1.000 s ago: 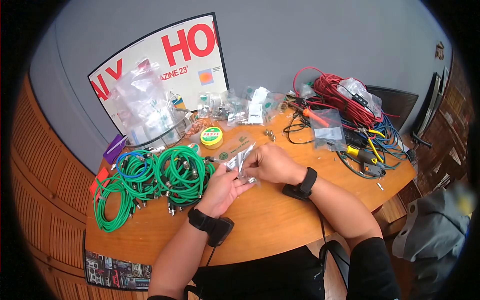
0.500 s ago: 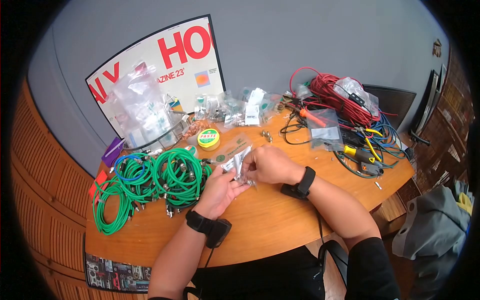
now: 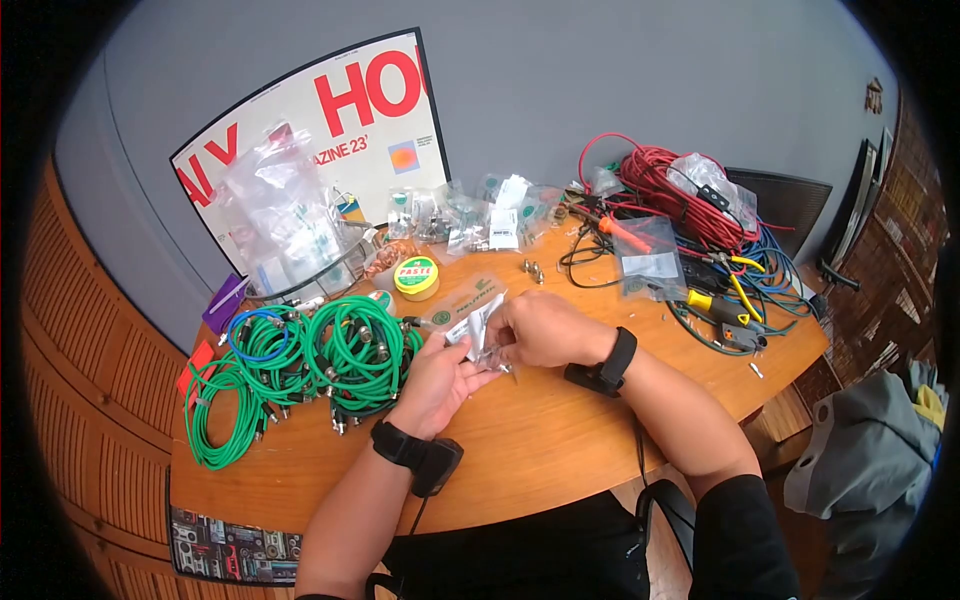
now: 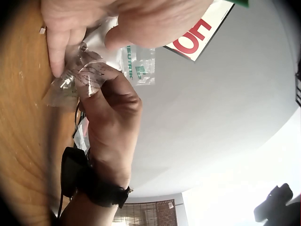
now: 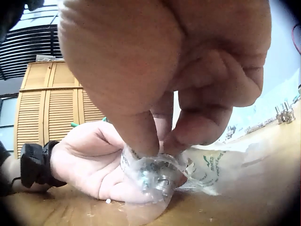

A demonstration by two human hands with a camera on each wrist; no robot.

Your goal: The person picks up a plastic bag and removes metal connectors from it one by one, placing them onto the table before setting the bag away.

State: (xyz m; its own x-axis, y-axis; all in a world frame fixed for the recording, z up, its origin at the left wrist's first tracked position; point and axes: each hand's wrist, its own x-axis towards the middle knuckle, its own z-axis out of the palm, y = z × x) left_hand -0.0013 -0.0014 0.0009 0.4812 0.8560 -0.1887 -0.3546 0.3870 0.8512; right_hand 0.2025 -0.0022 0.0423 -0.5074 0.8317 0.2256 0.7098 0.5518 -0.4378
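A small clear plastic bag [image 3: 478, 322] with green print is held between both hands above the wooden table. My left hand [image 3: 437, 378] grips it from the left, thumb on top and fingers beneath. At its opening my right hand [image 3: 548, 330] pinches the plastic with thumb and fingers. Small metal parts [image 5: 162, 183] show inside the bag in the right wrist view, close to the right fingertips. In the left wrist view the bag's printed end [image 4: 141, 66] sticks out past the left thumb.
Green cable coils [image 3: 365, 350] lie at the left, with a yellow paste tin [image 3: 416, 278] behind the hands. Small metal connectors [image 3: 533, 270] stand beyond the right hand. Bagged parts [image 3: 505, 225] lie at the back; red cables [image 3: 665, 195] and yellow-handled pliers [image 3: 748, 298] lie at the right.
The head view has shifted slightly. Both hands keep their hold on the bag; a metal part now shows more plainly below the right fingers at the bag's lower end.
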